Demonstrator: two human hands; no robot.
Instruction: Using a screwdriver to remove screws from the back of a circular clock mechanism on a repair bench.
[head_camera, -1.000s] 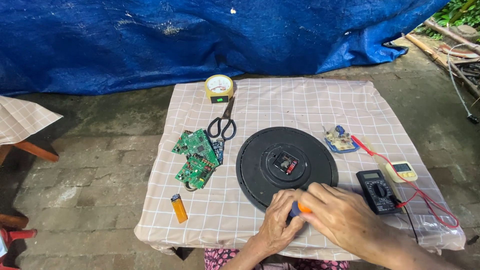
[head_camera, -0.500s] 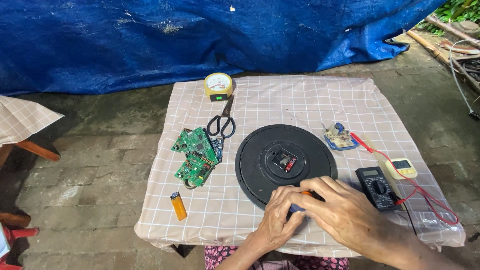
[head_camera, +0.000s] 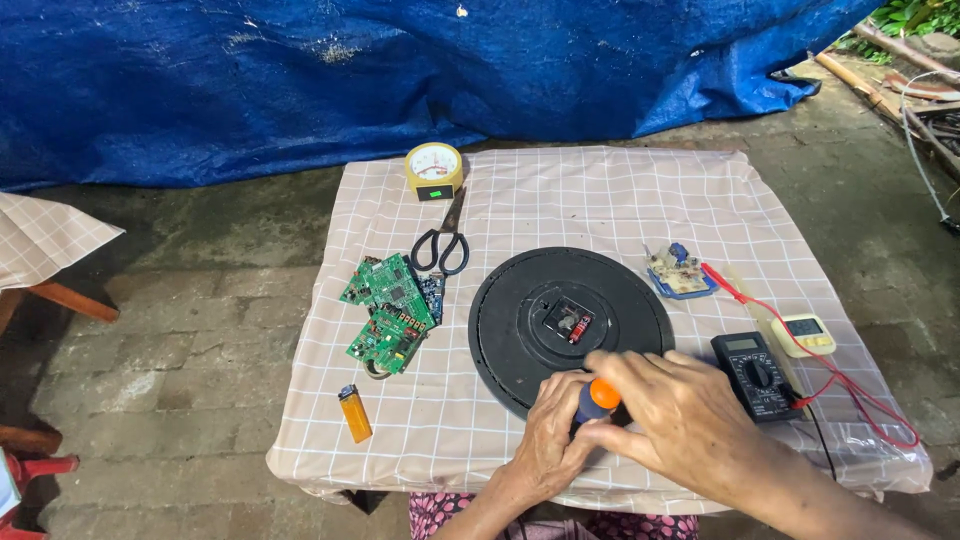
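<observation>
In the head view, both hands meet at the near rim of a black round disc (head_camera: 570, 330), which looks like the back of a wall clock lying flat on the checked cloth of the worktop (head_camera: 600, 200), with a small square movement (head_camera: 568, 322) at its centre. The right hand (head_camera: 680, 425) is closed around an orange-handled screwdriver (head_camera: 598, 398), its fingers curled over the handle and the wrist coming in from the lower right; the shaft points down toward the disc's edge, but the tip is hidden. The left hand (head_camera: 555, 440) is cupped and closed low on the same tool, just under the orange handle, steadying it, with the forearm rising from the bottom edge. Judging by this grip, the step in hand is working a fastener or catch at the rim, and the next move would call for downward pressure and a steady turn while the lower hand keeps the tip seated. Just right of the hands lies a black multimeter (head_camera: 755, 372) with red leads (head_camera: 850, 385) and a small pale yellow meter (head_camera: 805, 332); a little circuit module (head_camera: 678, 270) sits beyond. To the left are green circuit boards (head_camera: 390, 310), scissors (head_camera: 445, 240), an orange lighter (head_camera: 354, 412), and a round yellow gauge (head_camera: 434, 170) at the far edge.
</observation>
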